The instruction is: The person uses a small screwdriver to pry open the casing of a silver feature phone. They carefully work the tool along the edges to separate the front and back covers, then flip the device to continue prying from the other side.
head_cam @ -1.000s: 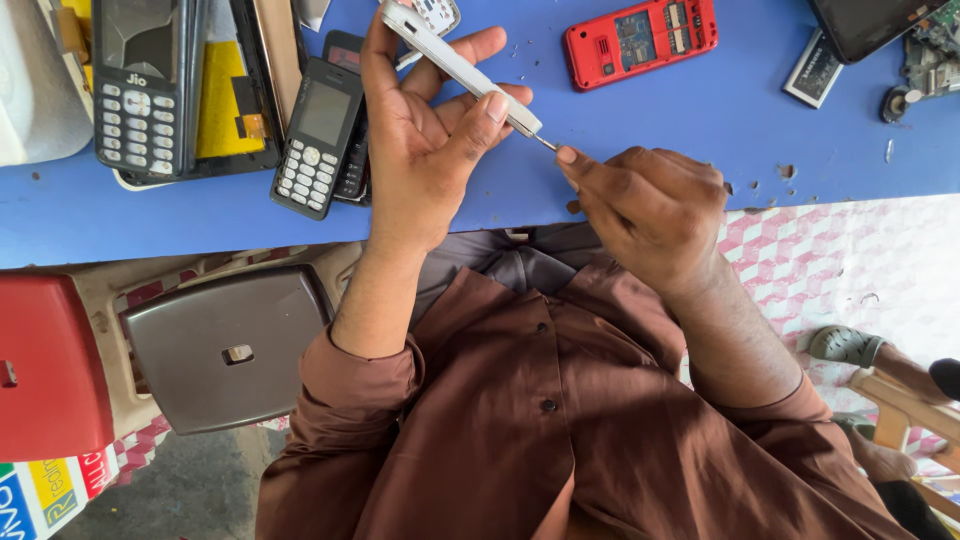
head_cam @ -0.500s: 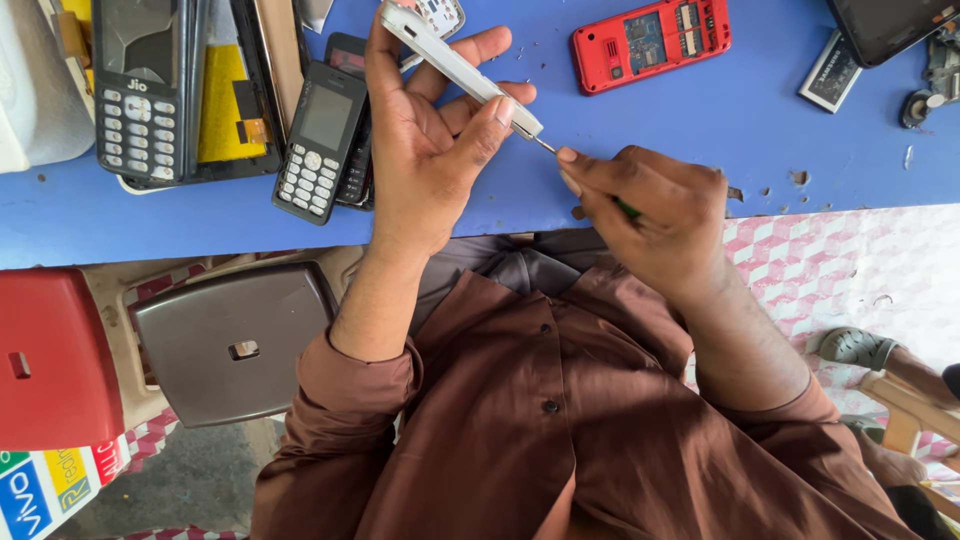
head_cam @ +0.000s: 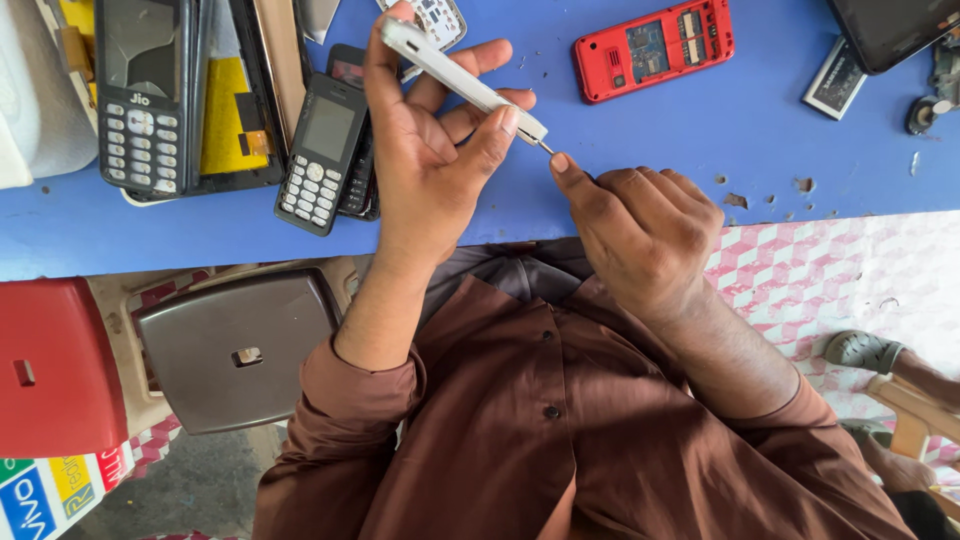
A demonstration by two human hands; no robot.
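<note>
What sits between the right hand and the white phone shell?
In the head view, a thin metal tool tip bridges the right hand and white phone shell, held by the left hand.

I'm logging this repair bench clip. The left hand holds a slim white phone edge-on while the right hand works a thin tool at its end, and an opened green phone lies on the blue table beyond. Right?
Not quite: the opened phone on the blue table is red, not green, as the head view shows. The rest stands: the left hand holds the slim white phone edge-on, and the right hand works a thin tool at its end.
</note>
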